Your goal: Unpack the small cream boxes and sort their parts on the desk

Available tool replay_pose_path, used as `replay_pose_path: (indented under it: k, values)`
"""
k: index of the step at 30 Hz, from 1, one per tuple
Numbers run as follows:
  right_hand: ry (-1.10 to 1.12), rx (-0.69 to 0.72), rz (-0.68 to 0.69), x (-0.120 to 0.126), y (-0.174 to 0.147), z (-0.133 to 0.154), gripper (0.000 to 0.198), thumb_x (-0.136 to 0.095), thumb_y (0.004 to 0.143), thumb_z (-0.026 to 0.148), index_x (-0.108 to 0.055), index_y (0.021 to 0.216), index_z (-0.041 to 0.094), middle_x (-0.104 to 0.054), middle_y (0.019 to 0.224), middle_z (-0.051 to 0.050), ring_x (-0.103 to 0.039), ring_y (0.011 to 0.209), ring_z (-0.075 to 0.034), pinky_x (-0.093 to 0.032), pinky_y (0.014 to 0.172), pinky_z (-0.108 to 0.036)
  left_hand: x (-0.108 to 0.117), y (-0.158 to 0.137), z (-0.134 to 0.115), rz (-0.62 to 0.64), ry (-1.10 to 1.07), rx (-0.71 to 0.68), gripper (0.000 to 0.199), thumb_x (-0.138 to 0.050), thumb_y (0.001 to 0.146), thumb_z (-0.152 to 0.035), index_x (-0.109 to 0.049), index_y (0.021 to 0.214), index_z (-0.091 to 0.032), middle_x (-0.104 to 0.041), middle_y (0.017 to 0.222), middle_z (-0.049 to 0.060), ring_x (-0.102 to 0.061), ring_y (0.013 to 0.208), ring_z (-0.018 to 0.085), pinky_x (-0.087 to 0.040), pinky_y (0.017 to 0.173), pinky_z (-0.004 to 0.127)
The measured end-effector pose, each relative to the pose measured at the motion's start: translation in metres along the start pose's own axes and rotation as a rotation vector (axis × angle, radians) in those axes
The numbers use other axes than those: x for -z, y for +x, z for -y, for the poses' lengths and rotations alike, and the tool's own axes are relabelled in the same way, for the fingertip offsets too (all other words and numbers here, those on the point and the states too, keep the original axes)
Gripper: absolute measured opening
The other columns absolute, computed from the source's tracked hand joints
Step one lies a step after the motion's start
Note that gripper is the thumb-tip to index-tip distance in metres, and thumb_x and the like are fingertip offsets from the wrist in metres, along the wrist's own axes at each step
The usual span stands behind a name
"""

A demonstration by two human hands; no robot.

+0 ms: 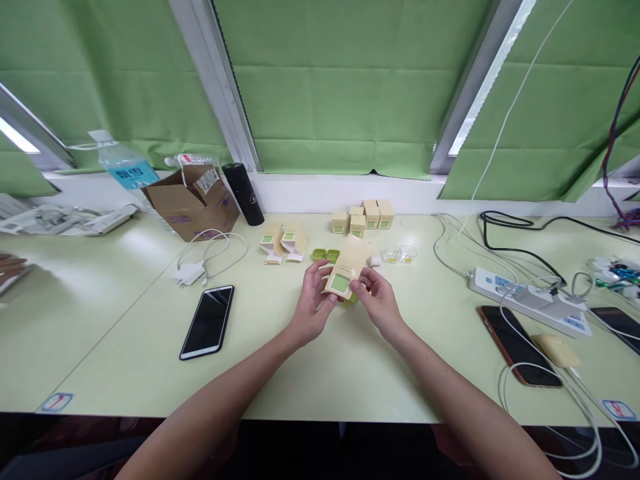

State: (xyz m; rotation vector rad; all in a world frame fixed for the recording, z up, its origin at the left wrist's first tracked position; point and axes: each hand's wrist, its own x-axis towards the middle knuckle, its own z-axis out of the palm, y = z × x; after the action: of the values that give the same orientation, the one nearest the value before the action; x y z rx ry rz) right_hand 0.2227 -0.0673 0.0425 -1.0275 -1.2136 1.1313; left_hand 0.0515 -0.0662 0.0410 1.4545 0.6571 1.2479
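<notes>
Between my two hands is a flat tan cardboard box blank [354,257] with a green label square near its lower end. My left hand [315,303] grips its left edge, thumb below and fingers behind. On the right edge, my right hand [379,297] pinches it with the thumb on the front. Something green partly shows beneath the cardboard, mostly hidden. Just behind lie small green open containers [326,255]. To their right are a small white piece [375,261] and clear plastic cases [399,255]. Two partly folded cardboard blanks [283,244] stand to the left.
Several small folded boxes [364,217] stand at the back. Leftward are a phone [207,323], a white charger [190,273], a brown carton [197,203] and a black flask [243,193]. A power strip [527,300] and another phone [517,343] lie right. Another person's hand [11,268] shows far left.
</notes>
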Motion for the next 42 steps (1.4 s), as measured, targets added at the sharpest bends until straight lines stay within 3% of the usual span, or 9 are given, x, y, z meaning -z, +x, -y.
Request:
replay_pose_path:
  k: [13, 20, 24, 27, 31, 35, 42]
  values:
    - [-0.103, 0.027, -0.033, -0.003, 0.000, 0.004, 0.047, -0.078, 0.079, 0.059, -0.066, 0.107, 0.023, -0.073, 0.085, -0.004, -0.067, 0.087, -0.022, -0.055, 0.080, -0.036, -0.001, 0.000, -0.003, -0.004, -0.066, 0.067, 0.055, -0.068, 0.093, -0.043, -0.035, 0.135, -0.029, -0.053, 0.138, 0.011, -0.058, 0.124, 0.027, -0.053, 0.093, 0.038]
    - [-0.107, 0.017, -0.074, -0.003, -0.001, 0.002, 0.051, -0.081, 0.075, 0.059, -0.068, 0.106, 0.022, -0.073, 0.087, -0.005, -0.067, 0.088, -0.023, -0.054, 0.079, -0.035, -0.001, -0.001, -0.002, 0.041, -0.050, 0.079, 0.060, -0.067, 0.084, -0.021, -0.036, 0.134, -0.030, -0.055, 0.132, 0.008, -0.058, 0.117, 0.025, -0.051, 0.093, 0.037]
    - [-0.020, -0.036, -0.080, 0.000, 0.003, 0.003, 0.056, -0.080, 0.075, 0.066, -0.068, 0.106, 0.021, -0.074, 0.084, -0.005, -0.070, 0.087, -0.024, -0.055, 0.079, -0.036, -0.002, -0.004, 0.000, 0.088, -0.040, 0.047, 0.071, -0.067, 0.080, -0.014, -0.034, 0.141, -0.030, -0.052, 0.142, 0.009, -0.055, 0.128, 0.027, -0.046, 0.105, 0.042]
    - [0.006, -0.050, -0.078, 0.002, 0.007, 0.004, 0.059, -0.082, 0.072, 0.068, -0.068, 0.106, 0.022, -0.075, 0.083, -0.005, -0.071, 0.087, -0.025, -0.055, 0.078, -0.036, 0.000, -0.004, 0.000, 0.096, -0.021, 0.019, 0.070, -0.068, 0.085, -0.022, -0.036, 0.147, -0.030, -0.049, 0.149, 0.011, -0.051, 0.136, 0.030, -0.044, 0.111, 0.045]
    - [0.004, -0.078, -0.062, -0.001, 0.017, 0.008, 0.062, -0.085, 0.067, 0.069, -0.066, 0.103, 0.022, -0.075, 0.083, -0.005, -0.071, 0.083, -0.023, -0.056, 0.074, -0.035, 0.006, 0.000, 0.004, -0.004, 0.079, -0.009, 0.060, -0.068, 0.093, -0.037, -0.041, 0.146, -0.027, -0.053, 0.147, 0.013, -0.056, 0.130, 0.029, -0.048, 0.107, 0.044]
    - [-0.005, -0.120, -0.010, -0.003, 0.028, 0.015, 0.061, -0.087, 0.064, 0.067, -0.063, 0.099, 0.023, -0.075, 0.083, -0.004, -0.070, 0.077, -0.021, -0.055, 0.068, -0.033, 0.010, 0.005, 0.011, -0.143, 0.166, 0.004, 0.054, -0.071, 0.093, -0.039, -0.050, 0.140, -0.024, -0.064, 0.134, 0.013, -0.063, 0.121, 0.028, -0.049, 0.105, 0.044]
    - [-0.008, -0.187, 0.015, -0.008, 0.037, 0.016, 0.062, -0.083, 0.064, 0.075, -0.068, 0.090, 0.020, -0.071, 0.074, -0.002, -0.055, 0.054, -0.014, -0.043, 0.046, -0.028, 0.012, 0.005, 0.010, -0.223, 0.269, -0.096, 0.043, -0.057, 0.100, -0.042, -0.062, 0.139, -0.026, -0.064, 0.140, 0.011, -0.056, 0.136, 0.032, -0.042, 0.119, 0.049]
